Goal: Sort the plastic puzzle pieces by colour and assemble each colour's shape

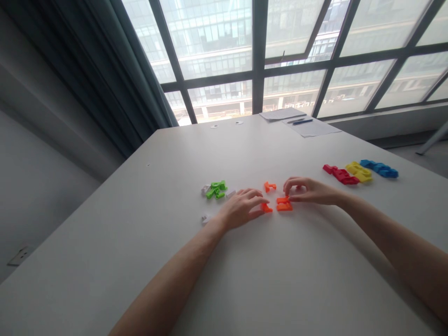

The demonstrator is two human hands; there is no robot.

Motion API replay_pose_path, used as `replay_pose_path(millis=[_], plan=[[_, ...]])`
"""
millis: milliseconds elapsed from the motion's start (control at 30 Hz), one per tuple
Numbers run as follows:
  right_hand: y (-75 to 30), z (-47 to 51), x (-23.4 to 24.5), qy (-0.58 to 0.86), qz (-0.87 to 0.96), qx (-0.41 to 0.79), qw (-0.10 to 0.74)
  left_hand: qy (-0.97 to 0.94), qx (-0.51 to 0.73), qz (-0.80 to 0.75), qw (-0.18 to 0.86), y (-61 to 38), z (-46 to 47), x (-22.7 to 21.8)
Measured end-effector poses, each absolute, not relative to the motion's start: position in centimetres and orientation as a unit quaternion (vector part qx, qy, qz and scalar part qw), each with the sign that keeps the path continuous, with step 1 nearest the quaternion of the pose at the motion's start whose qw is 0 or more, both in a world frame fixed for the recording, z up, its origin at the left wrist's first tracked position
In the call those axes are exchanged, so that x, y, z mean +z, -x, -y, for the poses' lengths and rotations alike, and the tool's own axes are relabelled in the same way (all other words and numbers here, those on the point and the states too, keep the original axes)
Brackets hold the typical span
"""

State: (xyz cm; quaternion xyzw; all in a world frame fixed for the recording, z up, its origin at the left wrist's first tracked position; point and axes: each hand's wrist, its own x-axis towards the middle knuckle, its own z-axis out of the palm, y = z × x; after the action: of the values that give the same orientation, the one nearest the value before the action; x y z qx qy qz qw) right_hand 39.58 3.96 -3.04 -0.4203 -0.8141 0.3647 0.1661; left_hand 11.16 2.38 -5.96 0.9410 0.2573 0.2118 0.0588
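Note:
On the white table, my left hand (243, 206) has thumb and fingers closed around a small orange plastic piece (267, 208). My right hand (304, 190) pinches at the upper edge of a pair of orange plastic pieces (284, 206) lying side by side; the fingertips partly cover the upper one. Another orange piece (269, 186) rests apart, just beyond the gap between my hands. Something red (298, 187) shows behind my right fingers, mostly hidden. Beside my left hand are green plastic pieces (217, 189) in a loose cluster and a white piece (231, 192).
To the right lie red pieces (341, 175), yellow pieces (360, 171) and blue pieces (380, 168), grouped by colour. Another white piece (205, 219) sits near my left wrist. Papers (322, 129) with a dark pen (303, 122) are at the far edge, below the windows.

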Motion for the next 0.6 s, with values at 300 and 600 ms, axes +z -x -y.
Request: replay_pose_path(millis=[300, 600], plan=[[-39.4, -3.7, -2.1, 0.445, 0.811, 0.335, 0.18, -0.918, 0.243, -0.306, 0.06, -11.2, -2.4, -5.9], [-34.1, -1.6, -3.1, 0.394, 0.86, 0.148, 0.287, -0.87, 0.358, -0.32, 0.114, -11.4, -2.1, -6.1]])
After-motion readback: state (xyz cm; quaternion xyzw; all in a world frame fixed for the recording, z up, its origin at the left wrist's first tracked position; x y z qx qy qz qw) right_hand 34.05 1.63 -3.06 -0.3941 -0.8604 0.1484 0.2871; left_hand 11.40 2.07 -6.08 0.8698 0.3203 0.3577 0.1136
